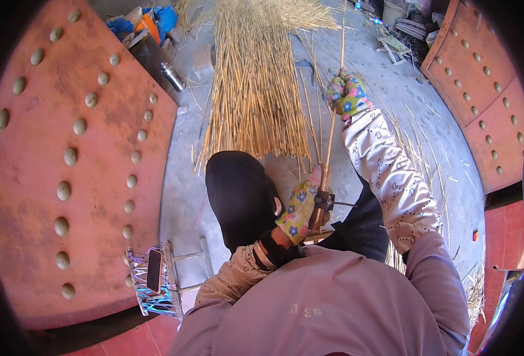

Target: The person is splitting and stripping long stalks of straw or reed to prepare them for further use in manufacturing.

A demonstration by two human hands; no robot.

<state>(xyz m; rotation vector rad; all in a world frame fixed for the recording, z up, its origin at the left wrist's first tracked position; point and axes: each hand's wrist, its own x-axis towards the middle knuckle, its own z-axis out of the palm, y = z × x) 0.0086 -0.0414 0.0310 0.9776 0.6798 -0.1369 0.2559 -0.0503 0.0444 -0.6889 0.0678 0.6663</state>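
pinching a stalk (331, 139), right grip (349, 95) (left grip (299, 207) clasps wood (317, 219)) above grey floor (184, 207) between studded doors (30, 196)

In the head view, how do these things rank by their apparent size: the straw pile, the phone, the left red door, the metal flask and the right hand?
1. Left red door
2. Straw pile
3. Right hand
4. Phone and metal flask: too alike to rank.

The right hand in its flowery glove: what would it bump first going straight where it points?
Probably the loose pale straw near the top edge, though the right hand might pass above it, since its height is unclear.
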